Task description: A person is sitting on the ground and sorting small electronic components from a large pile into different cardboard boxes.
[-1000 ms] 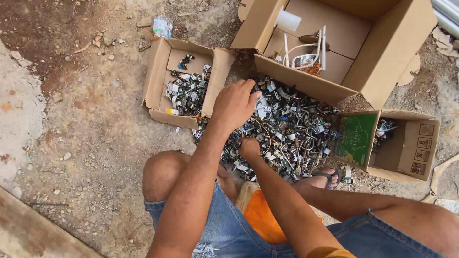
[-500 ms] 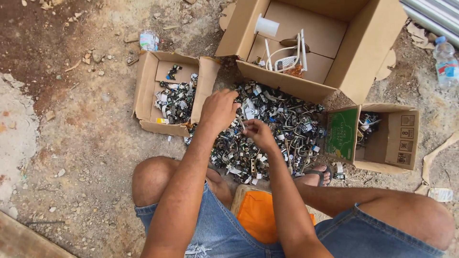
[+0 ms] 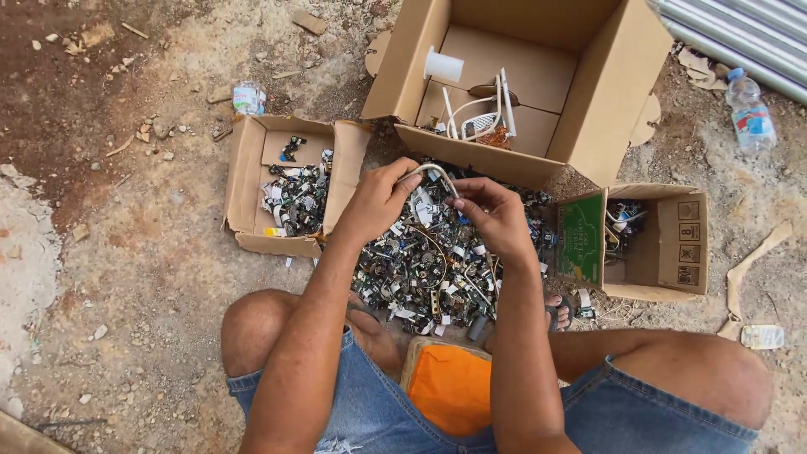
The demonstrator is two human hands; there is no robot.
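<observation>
Both hands pinch one curved grey cable: left hand (image 3: 374, 202) at one end, right hand (image 3: 496, 214) at the other, right above the scrap pile (image 3: 420, 269). Looks like mid-sort, so next it needs a box: small box (image 3: 290, 189) left, green-flapped box (image 3: 647, 244) right, big box (image 3: 521, 84) beyond.

Both hands meet over a heap of small electronic scrap (image 3: 429, 261) on the dirt ground (image 3: 143, 252); the left hand (image 3: 378, 202) and right hand (image 3: 496, 214) each pinch an end of a curved pale wire (image 3: 437, 172); a small box of sorted parts (image 3: 290, 185) sits left, a large open box (image 3: 521, 84) behind, another small box (image 3: 647, 244) right; a plastic bottle (image 3: 748, 109) lies far right.
</observation>
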